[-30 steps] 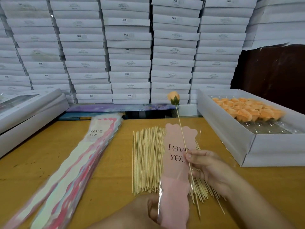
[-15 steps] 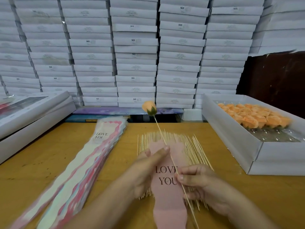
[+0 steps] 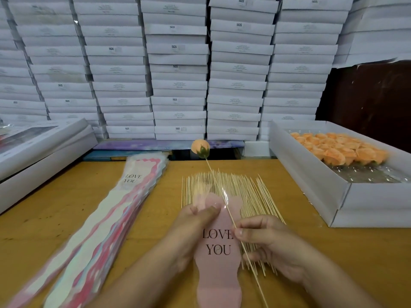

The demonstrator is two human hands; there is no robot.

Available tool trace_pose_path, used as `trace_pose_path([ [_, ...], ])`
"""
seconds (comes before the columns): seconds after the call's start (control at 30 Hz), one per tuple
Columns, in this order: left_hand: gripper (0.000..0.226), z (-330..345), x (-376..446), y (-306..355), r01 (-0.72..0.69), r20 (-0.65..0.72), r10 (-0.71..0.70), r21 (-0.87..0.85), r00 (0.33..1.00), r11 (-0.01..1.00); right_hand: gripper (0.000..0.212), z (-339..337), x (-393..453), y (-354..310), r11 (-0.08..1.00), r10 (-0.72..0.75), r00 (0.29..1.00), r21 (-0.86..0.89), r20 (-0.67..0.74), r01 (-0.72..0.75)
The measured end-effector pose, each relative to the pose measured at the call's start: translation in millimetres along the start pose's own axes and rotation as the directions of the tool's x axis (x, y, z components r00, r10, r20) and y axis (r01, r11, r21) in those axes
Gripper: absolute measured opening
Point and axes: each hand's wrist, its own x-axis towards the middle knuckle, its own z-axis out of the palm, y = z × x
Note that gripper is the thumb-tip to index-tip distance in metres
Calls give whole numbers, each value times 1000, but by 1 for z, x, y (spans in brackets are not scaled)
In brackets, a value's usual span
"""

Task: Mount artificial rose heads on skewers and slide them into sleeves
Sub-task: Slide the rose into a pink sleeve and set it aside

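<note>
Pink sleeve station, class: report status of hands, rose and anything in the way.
Left hand pinches pink sleeve near its top. Right hand pinches skewer, rose head mounted. Skewer lies across sleeve, not yet inside. Nothing blocking.

Glossy plastic sleeve (image 3: 219, 252), wooden skewers (image 3: 246, 190), matt wooden table (image 3: 55, 218)
</note>
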Motion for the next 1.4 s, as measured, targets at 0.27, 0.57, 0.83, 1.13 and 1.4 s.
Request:
trace_pose_path([
  [0.27,19,-1,-2,-7,62,-23,-61,8,998,998,38,-7,1,-4,997,-65,994,27,-93,68],
  [0.57,27,-2,-3,-11,128,44,-128,4,991,992,26,-11,3,-4,992,-122,982,-10,-143,122],
  [0.83,14,-1,-3,-16,96,65,-96,4,993,995,26,-10,5,-1,990,-138,980,-19,-146,136],
  [1.13,12,2,-4,-19,103,31,-103,25,994,994,14,-11,6,-2,990,-144,972,-30,-184,141],
  [1.4,10,-1,-2,-18,87,47,-85,-54,995,995,20,-11,7,-1,988,-154,971,-51,-180,148],
])
